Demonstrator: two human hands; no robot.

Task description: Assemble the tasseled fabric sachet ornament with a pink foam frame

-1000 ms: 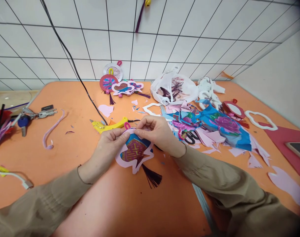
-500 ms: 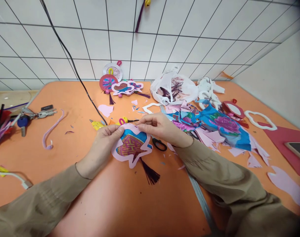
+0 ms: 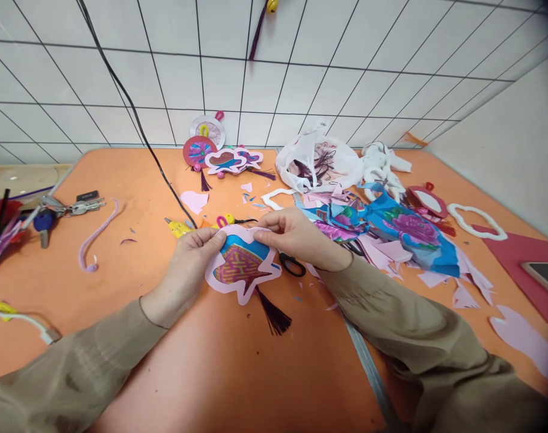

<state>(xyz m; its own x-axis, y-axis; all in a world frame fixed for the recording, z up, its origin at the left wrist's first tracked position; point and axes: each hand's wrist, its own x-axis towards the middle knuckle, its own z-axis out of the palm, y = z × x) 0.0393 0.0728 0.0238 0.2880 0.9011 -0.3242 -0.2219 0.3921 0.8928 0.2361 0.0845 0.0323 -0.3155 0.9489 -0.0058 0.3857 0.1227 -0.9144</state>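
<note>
A pink-edged ornament [image 3: 242, 264] with blue and gold patterned fabric in its middle is held over the orange table. My left hand [image 3: 190, 255] pinches its upper left rim between thumb and fingers. On the upper right rim, my right hand [image 3: 296, 234] is pinched shut as well. A dark tassel [image 3: 274, 314] hangs from the ornament's lower right. Just beyond its top edge show a pink loop and a yellow bell [image 3: 229, 219]. Black-handled scissors [image 3: 292, 264] lie beside my right wrist, their blades hidden.
A yellow glue gun [image 3: 178, 228] with a black cord lies behind my left hand. Finished ornaments [image 3: 226, 160] and a white plastic bag [image 3: 319, 162] stand by the tiled wall. Blue floral fabric [image 3: 409, 228] and pink scraps cover the right. Keys [image 3: 43, 222] lie left; a phone [image 3: 544, 278] lies far right.
The ornament has tilted slightly, and my right fingers have shifted a little along its upper rim. The whole view has drifted slightly. Both hands keep their hold.
</note>
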